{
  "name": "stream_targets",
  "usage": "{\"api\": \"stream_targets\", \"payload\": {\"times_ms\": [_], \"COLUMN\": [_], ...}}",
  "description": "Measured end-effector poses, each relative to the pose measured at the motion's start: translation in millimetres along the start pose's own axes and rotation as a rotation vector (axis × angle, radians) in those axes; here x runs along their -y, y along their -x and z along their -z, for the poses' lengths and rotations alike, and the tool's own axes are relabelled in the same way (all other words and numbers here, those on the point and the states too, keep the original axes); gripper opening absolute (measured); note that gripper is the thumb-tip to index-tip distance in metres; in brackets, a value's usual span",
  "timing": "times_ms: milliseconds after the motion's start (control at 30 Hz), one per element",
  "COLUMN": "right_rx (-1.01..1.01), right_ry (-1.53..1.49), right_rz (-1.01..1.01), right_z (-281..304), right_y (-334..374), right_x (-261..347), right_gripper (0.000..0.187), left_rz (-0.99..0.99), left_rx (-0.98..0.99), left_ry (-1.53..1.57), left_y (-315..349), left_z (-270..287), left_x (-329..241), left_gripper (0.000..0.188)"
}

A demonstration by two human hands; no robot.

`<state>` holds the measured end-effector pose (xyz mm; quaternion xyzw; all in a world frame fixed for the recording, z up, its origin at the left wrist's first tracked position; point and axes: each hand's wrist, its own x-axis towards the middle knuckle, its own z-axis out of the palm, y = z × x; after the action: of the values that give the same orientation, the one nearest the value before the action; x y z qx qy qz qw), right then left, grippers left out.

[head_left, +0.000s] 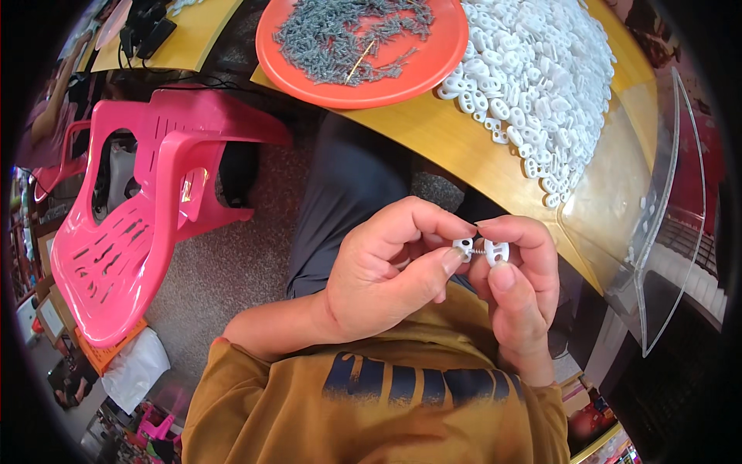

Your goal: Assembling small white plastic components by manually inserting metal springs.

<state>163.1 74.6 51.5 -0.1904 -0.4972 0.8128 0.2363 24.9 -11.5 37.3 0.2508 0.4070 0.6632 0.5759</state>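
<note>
In front of my chest, both hands hold the halves of one small item close together. My left hand (394, 267) pinches a small white plastic piece with holes (463, 245) between thumb and index finger. Opposite it, my right hand (528, 282) grips a white oval two-holed plastic piece (497, 252), thumb below and index finger above. A tiny metal coil spring (478, 251) bridges the gap between the two pieces. The remaining fingers of both hands are curled behind and partly hidden.
A red plate (340, 94) heaped with small grey springs (325, 39) and a thin wooden stick (362, 60) sits on the yellow table (433, 135). Right of it spreads a large pile of white plastic pieces (541, 85). A pink plastic chair (158, 232) stands at left.
</note>
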Motion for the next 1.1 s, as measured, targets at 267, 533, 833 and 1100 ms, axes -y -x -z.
{"api": "stream_targets", "payload": {"times_ms": [267, 533, 833, 1100], "right_rx": [-0.025, -0.051, -0.024, -0.057], "right_ry": [0.249, 0.536, 0.520, 0.441], "right_rz": [0.158, 0.180, 0.170, 0.146], "right_z": [-1.0, 4.9, 6.6, 4.3], "right_y": [-5.7, -8.1, -6.8, -5.1], "right_x": [-2.2, -3.3, -2.2, -4.5], "right_gripper": [0.029, 0.032, 0.035, 0.035], "left_rz": [0.032, 0.075, 0.072, 0.038], "left_rx": [-0.001, -0.059, 0.013, -0.004], "left_ry": [0.013, 0.038, 0.065, 0.012], "left_y": [-0.6, -0.7, -1.0, 1.8], "left_z": [1.0, -0.4, 1.2, 0.3], "left_x": [-1.2, 1.0, 1.3, 1.3], "left_gripper": [0.014, 0.013, 0.015, 0.018]}}
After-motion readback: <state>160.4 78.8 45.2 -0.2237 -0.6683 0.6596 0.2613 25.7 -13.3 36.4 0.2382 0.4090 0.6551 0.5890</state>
